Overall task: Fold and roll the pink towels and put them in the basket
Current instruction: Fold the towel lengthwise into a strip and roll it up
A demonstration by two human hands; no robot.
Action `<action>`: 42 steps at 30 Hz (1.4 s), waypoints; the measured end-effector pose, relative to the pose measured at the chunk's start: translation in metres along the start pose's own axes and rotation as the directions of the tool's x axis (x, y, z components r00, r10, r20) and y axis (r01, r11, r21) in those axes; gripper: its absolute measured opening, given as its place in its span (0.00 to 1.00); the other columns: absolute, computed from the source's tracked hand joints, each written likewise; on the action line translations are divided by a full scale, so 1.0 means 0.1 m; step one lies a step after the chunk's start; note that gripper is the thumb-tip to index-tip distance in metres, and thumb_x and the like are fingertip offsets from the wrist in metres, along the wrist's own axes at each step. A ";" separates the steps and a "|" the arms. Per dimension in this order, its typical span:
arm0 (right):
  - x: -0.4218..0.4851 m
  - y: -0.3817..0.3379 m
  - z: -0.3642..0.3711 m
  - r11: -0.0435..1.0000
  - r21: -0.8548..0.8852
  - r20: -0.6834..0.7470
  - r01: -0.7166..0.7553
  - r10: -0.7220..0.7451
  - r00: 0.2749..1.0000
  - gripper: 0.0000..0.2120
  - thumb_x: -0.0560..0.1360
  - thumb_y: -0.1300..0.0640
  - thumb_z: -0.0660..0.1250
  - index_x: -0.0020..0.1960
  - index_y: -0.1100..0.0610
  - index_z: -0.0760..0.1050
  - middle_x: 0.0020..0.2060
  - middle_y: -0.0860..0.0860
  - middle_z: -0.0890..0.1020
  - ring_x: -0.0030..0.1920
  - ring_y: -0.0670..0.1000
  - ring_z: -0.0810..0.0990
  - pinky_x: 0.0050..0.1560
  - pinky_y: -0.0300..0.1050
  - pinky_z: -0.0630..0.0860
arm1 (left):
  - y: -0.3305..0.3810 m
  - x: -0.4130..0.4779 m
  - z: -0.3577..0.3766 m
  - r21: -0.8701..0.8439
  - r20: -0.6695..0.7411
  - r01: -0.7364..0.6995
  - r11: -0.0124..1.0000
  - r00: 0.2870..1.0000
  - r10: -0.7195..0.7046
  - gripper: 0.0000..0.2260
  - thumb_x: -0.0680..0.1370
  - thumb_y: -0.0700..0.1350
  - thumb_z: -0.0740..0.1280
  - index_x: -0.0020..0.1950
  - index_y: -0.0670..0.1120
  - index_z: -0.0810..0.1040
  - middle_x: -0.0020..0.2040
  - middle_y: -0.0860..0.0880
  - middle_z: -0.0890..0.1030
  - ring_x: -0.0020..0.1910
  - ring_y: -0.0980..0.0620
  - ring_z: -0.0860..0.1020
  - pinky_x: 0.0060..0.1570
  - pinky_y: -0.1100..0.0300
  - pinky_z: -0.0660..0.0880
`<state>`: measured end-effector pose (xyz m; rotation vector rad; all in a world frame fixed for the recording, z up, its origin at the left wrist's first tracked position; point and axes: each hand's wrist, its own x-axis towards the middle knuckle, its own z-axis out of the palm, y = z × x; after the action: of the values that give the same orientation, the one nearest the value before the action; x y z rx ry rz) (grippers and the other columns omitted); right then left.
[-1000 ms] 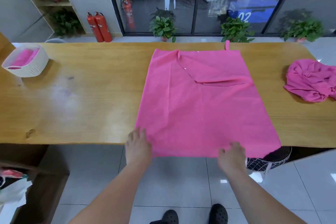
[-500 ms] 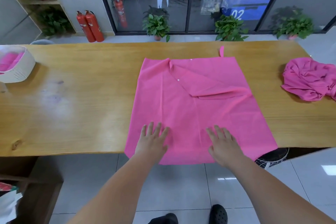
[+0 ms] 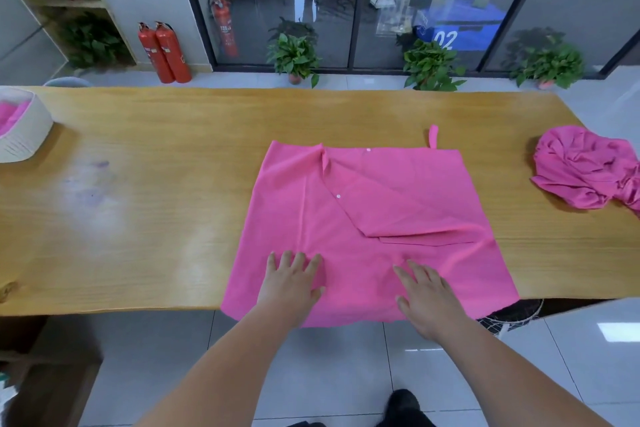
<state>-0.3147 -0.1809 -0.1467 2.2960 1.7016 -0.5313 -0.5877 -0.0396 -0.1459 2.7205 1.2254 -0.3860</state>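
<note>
Smoothing step: left hand and right hand, fingers spread, press flat on the towel; next, flatten the turned-over corner, then fold; basket waits far left.

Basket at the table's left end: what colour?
The slotted plastic basket is off-white, holding pink cloth; only the head view shows it.
</note>
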 end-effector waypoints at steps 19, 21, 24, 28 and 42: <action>1.10 0.97 -0.36 0.989 -0.027 -0.131 0.147 -0.149 0.980 0.28 0.83 0.47 0.64 0.81 0.45 0.63 0.80 0.49 0.66 0.79 0.56 0.65 0.76 0.58 0.68 | 0.30 1.26 -0.20 -0.069 0.097 0.175 0.982 0.981 -0.168 0.34 0.85 0.64 0.52 0.86 0.54 0.42 0.85 0.48 0.39 0.84 0.40 0.39 0.79 0.31 0.47; 1.25 1.08 -0.43 0.983 -0.013 -0.181 0.183 -0.182 0.966 0.29 0.76 0.52 0.73 0.76 0.45 0.72 0.73 0.47 0.75 0.72 0.55 0.74 0.68 0.57 0.77 | 0.33 1.41 -0.26 -0.071 0.103 0.185 0.980 0.979 -0.177 0.35 0.84 0.64 0.53 0.86 0.53 0.42 0.85 0.49 0.39 0.84 0.40 0.38 0.79 0.32 0.47; 1.47 1.22 -0.52 0.970 0.016 -0.264 0.244 -0.231 0.936 0.24 0.73 0.58 0.75 0.66 0.41 0.79 0.62 0.40 0.81 0.60 0.49 0.79 0.58 0.50 0.81 | 0.38 1.63 -0.36 -0.070 0.106 0.194 0.979 0.977 -0.186 0.36 0.84 0.63 0.54 0.86 0.50 0.43 0.86 0.48 0.40 0.84 0.41 0.39 0.80 0.35 0.48; 1.85 1.45 -0.75 0.941 0.246 -0.468 0.234 -0.096 0.879 0.22 0.72 0.67 0.70 0.60 0.47 0.84 0.57 0.44 0.84 0.57 0.52 0.81 0.57 0.50 0.80 | 0.42 1.89 -0.46 -0.082 0.105 0.219 0.972 0.972 -0.210 0.36 0.84 0.63 0.55 0.86 0.51 0.43 0.86 0.48 0.40 0.84 0.40 0.40 0.81 0.37 0.48; 2.72 2.01 -1.30 0.602 0.796 -0.226 -0.067 0.398 0.889 0.20 0.77 0.65 0.68 0.65 0.48 0.83 0.61 0.51 0.85 0.51 0.55 0.83 0.55 0.43 0.75 | 0.67 2.68 -0.72 -0.139 0.072 0.245 0.960 0.969 -0.237 0.33 0.85 0.60 0.57 0.86 0.54 0.47 0.86 0.47 0.41 0.84 0.40 0.42 0.81 0.39 0.49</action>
<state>-0.0338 0.0469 -0.1490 3.3963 1.3977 -0.9539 -0.3538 0.1241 -0.1518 2.4290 1.5120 -0.3771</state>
